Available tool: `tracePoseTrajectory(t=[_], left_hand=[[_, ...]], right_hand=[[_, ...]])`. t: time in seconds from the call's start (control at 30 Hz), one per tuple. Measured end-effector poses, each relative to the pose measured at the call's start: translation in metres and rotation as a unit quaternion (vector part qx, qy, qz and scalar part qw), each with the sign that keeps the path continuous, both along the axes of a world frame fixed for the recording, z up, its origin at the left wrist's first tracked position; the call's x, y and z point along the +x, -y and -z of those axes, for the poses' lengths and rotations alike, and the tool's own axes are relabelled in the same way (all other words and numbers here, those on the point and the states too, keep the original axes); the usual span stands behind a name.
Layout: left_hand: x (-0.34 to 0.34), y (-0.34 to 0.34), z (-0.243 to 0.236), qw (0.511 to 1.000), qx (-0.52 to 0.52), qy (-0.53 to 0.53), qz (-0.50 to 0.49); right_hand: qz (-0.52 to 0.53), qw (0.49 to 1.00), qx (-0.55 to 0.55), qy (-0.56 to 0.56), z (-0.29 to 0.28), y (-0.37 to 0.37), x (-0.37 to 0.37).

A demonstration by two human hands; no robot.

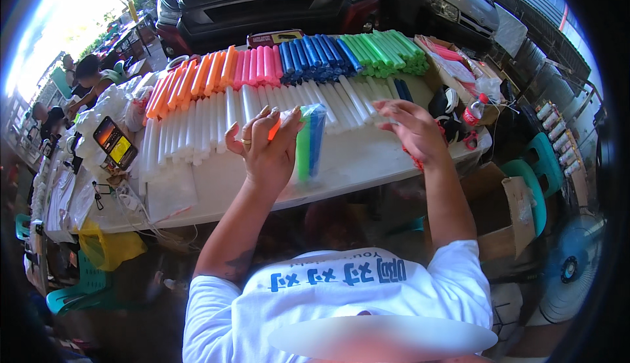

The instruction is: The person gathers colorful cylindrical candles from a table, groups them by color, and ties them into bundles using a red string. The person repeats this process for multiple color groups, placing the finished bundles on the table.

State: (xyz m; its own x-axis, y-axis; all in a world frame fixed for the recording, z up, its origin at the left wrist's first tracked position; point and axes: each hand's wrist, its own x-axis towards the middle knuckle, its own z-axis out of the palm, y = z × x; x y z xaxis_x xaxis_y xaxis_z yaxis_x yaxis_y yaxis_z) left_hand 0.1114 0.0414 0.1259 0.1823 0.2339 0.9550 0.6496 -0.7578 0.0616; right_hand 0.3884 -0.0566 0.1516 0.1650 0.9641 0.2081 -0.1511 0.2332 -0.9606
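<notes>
The left hand's grip (266,145) is clamped on a clear pack (311,143), seemingly part-filled, above the table (357,160); the right hand (417,130) stands apart. Coloured tubes (316,59) along the table's far side seem left.

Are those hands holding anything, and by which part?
The left hand holds a clear packet of coloured sticks near its upper left side; the right hand appears empty.

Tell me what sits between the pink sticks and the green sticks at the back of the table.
A pile of blue sticks, between the pink sticks and green sticks, in the head view.
</notes>
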Motion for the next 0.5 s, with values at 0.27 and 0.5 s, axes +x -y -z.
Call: tracePoseTrajectory(t=[0.27,0.5], left_hand=[[-0.001,0.007,0.000,1.000,0.005,-0.002,-0.010],[0.000,0.005,0.002,1.000,0.003,-0.007,-0.007]], right_hand=[[-0.116,0.943,-0.116,0.288,-0.066,-0.071,-0.070],[-0.150,0.908,-0.181,0.347,-0.045,-0.086,-0.057]])
